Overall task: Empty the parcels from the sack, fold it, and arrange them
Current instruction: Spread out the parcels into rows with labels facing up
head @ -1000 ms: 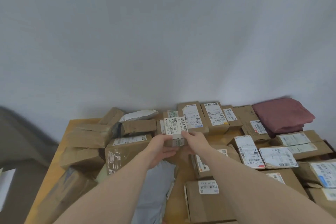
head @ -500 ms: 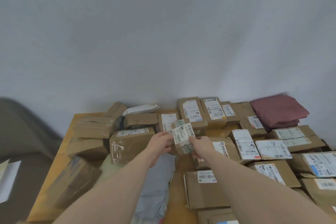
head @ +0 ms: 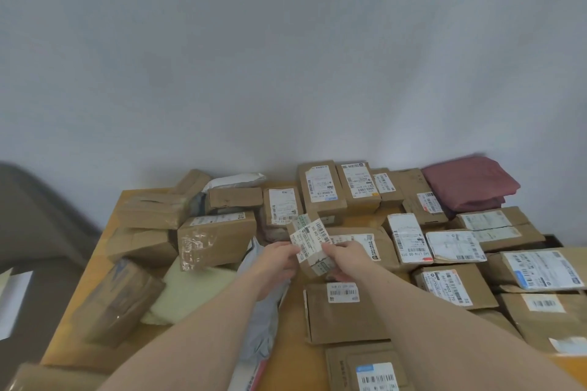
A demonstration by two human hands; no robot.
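Both hands hold a small brown parcel (head: 309, 243) with a white barcode label, lifted and tilted over the middle of the wooden table (head: 287, 340). My left hand (head: 278, 259) grips its left side and my right hand (head: 344, 257) grips its right side. Several brown cardboard parcels lie around it, among them a flat box (head: 344, 311) just below my hands and a taped box (head: 216, 240) to the left. A folded dark red sack (head: 467, 182) lies at the far right corner by the wall.
A grey plastic mailer (head: 262, 311) lies under my left forearm, and a pale yellow soft parcel (head: 193, 290) sits to its left. A white mailer (head: 235, 179) rests by the wall. The table's left edge drops to a dark floor (head: 41, 247).
The small parcel has come off the back row toward me and downward, and it has turned so that its label tilts. Both hands came back with it.
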